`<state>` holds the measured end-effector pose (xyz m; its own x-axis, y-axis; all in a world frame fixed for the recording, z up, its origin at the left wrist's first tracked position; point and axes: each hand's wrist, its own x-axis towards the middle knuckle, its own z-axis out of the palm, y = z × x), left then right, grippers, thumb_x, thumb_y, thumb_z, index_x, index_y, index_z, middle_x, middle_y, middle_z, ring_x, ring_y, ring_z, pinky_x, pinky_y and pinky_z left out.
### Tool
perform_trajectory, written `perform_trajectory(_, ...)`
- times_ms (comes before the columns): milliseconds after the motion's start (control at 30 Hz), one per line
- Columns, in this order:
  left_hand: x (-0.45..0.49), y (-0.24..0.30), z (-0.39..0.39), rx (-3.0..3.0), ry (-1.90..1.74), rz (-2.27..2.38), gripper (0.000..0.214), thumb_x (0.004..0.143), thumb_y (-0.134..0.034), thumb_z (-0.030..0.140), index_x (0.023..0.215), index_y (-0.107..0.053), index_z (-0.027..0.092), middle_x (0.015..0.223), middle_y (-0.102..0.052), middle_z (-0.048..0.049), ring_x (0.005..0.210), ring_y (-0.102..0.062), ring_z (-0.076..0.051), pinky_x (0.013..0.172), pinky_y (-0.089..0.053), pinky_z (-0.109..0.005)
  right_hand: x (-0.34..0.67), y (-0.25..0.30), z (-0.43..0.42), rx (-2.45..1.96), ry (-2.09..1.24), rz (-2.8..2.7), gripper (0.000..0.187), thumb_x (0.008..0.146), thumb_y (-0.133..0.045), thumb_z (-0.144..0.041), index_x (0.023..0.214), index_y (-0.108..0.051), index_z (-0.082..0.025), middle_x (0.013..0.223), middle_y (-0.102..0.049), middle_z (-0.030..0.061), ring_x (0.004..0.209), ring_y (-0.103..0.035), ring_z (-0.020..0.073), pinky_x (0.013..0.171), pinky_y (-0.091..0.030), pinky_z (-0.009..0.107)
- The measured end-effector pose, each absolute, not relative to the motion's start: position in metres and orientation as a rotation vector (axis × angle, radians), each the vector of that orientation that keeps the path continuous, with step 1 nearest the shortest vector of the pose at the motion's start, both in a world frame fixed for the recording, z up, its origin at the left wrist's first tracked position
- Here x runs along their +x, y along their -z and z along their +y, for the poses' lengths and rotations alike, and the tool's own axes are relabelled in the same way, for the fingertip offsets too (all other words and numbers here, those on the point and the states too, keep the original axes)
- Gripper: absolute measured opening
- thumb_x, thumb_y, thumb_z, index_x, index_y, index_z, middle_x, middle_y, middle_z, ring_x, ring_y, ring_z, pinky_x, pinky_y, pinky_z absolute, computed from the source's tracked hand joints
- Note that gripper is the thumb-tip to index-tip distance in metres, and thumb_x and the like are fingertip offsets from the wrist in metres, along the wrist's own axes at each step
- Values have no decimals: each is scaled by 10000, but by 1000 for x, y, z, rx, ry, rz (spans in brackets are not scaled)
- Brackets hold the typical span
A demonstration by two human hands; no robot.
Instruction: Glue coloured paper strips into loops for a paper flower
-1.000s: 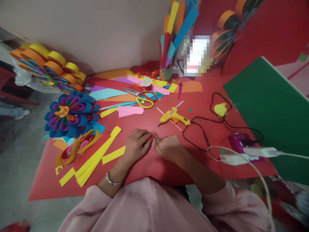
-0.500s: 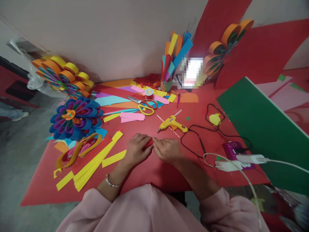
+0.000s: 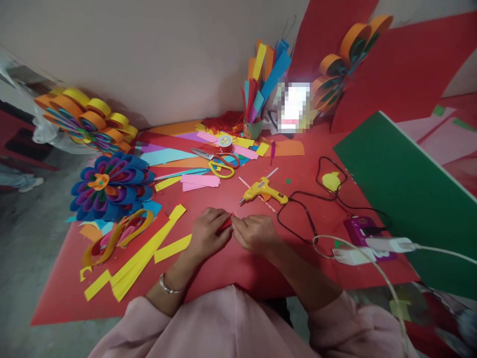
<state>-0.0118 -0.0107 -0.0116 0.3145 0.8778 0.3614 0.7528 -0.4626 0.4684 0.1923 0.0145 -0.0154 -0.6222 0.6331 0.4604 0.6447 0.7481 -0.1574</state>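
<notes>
Near the front middle of the red table, both my hands meet around a red paper strip [image 3: 225, 224]. My left hand [image 3: 209, 231] is closed on the strip, with most of it hidden under the fingers. The fingertips of my right hand [image 3: 255, 232] pinch its other end. Just beyond lies a yellow glue gun [image 3: 264, 190] with its nozzle pointing left. Yellow paper strips [image 3: 145, 253] are spread left of my left hand. Pink paper strips [image 3: 200, 182] lie farther back, close to the scissors [image 3: 219, 164].
Quilled paper flowers [image 3: 112, 186] stand at the left. A cup [image 3: 252, 129] of coloured strips and a lit, blurred screen [image 3: 294, 108] are at the back. Black cable [image 3: 298, 238] and a purple power strip [image 3: 359, 231] lie at right, beside a green board [image 3: 406, 199].
The view has shifted slightly, so most things appear a little farther left. My hands keep their hold on the red strip, with hardly any change in finger position.
</notes>
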Motion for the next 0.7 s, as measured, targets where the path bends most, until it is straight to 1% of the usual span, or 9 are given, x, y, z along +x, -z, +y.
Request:
perform_trajectory(200, -13, 15, -11, 2376, -871, 1490, 256, 945, -639, 281, 1181, -722, 225, 1107, -763, -90, 998, -664, -237, 876, -562, -411, 190, 14, 15, -964, -34, -2496, 281, 995, -542, -246, 1117, -774, -145, 672, -733, 26, 593, -628, 121, 599, -343, 301)
perform_trajectory(400, -15, 18, -11, 2343, -900, 1486, 252, 949, -659, 305, 1175, -730, 222, 1106, -764, -90, 1007, -673, -237, 894, -561, -410, 190, 15, 16, -955, -9, -2469, 285, 983, -537, -257, 1055, -794, -158, 656, -740, 23, 581, -633, 128, 613, -346, 305)
perform_trajectory(600, -17, 13, -15, 2334, -861, 1526, 298, 946, -699, 363, 1211, -720, 228, 1124, -761, -84, 1034, -679, -242, 912, -550, -405, 200, 11, 19, -1055, -93, -2487, 349, 941, -543, -288, 1131, -811, -171, 687, -769, 45, 628, -666, 152, 617, -351, 308)
perform_trajectory(700, -21, 7, -20, 2337, -810, 1585, 374, 930, -726, 414, 1248, -703, 217, 1193, -746, -99, 1094, -679, -263, 943, -539, -421, 203, 6, 21, -1177, -164, -2531, 392, 944, -517, -299, 1169, -813, -177, 726, -786, 70, 663, -679, 178, 615, -331, 317)
